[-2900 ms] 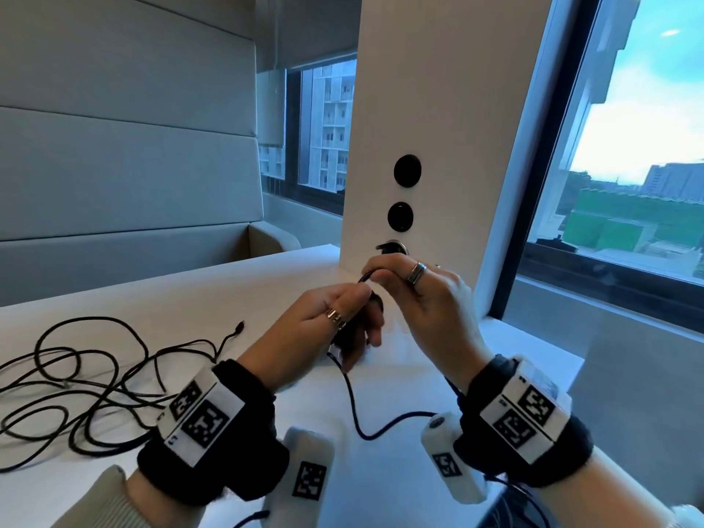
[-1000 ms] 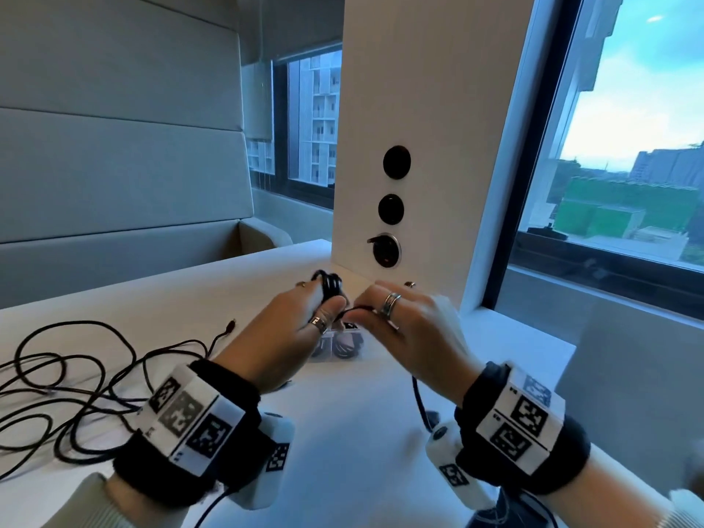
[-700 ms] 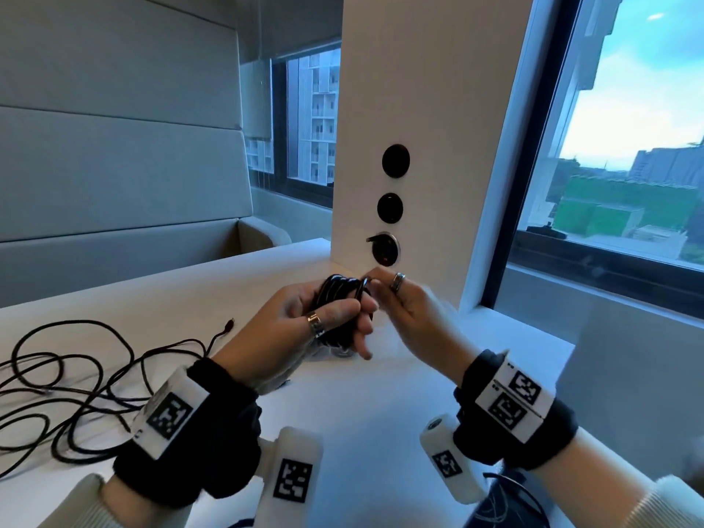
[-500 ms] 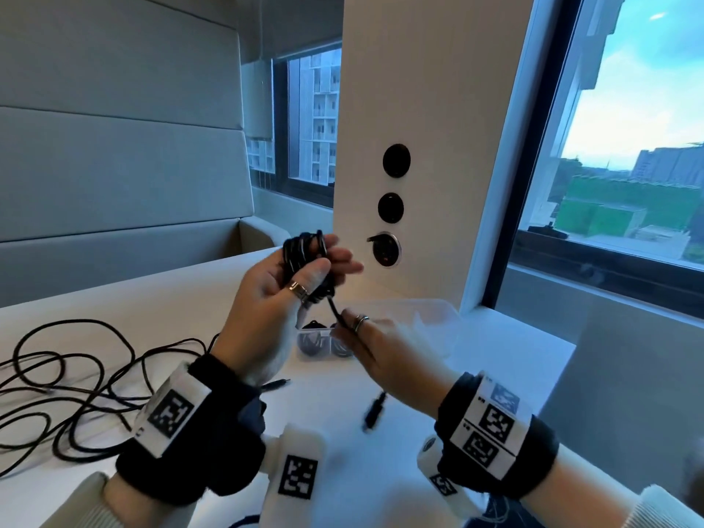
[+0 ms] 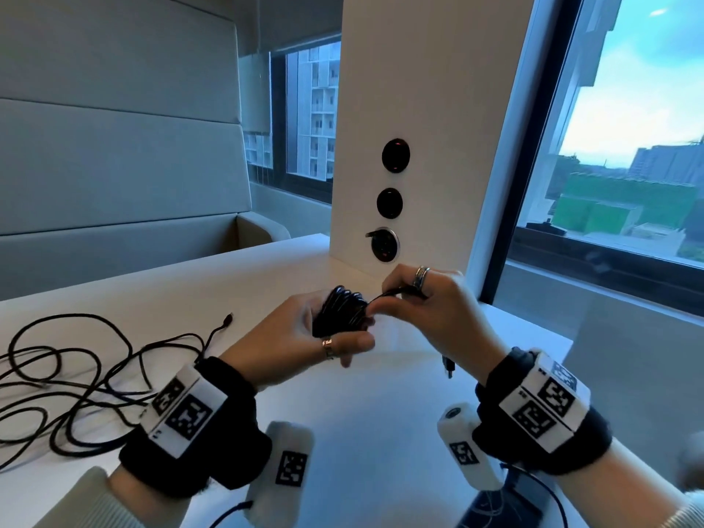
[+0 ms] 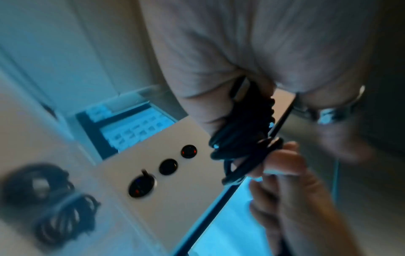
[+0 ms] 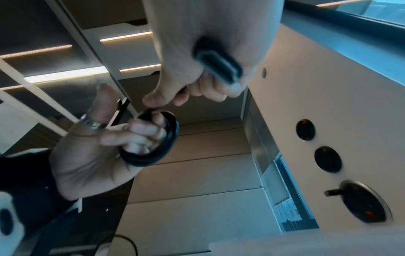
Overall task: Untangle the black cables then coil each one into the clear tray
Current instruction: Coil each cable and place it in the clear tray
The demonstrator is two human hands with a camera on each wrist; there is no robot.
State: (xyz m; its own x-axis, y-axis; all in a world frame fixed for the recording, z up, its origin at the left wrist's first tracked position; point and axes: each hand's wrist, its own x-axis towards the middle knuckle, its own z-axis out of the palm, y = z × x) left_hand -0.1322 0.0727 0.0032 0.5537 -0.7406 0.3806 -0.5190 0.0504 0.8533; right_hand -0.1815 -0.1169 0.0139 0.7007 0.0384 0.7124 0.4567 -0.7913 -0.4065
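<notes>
My left hand (image 5: 304, 337) grips a tight coil of black cable (image 5: 341, 314) wound round its fingers; the right wrist view shows the same coil (image 7: 151, 140) looped over them. My right hand (image 5: 430, 310) pinches the free end of this cable right beside the coil. The cable's plug (image 5: 449, 365) hangs below the right palm. In the blurred left wrist view, two other coiled black cables (image 6: 50, 204) lie below. The clear tray is hidden behind my hands in the head view. A loose tangle of black cables (image 5: 76, 383) sprawls on the white table (image 5: 362, 432) at the left.
A white column (image 5: 419, 108) stands just behind my hands, with three round sockets; a small plug sits in the lowest socket (image 5: 383, 243). Windows run along the right. A dark flat device (image 5: 503, 508) lies at the table's near right edge.
My left hand has come down with the coil from its raised position. My right hand has risen from the table and now pinches the cable end beside the coil; the tray is now hidden.
</notes>
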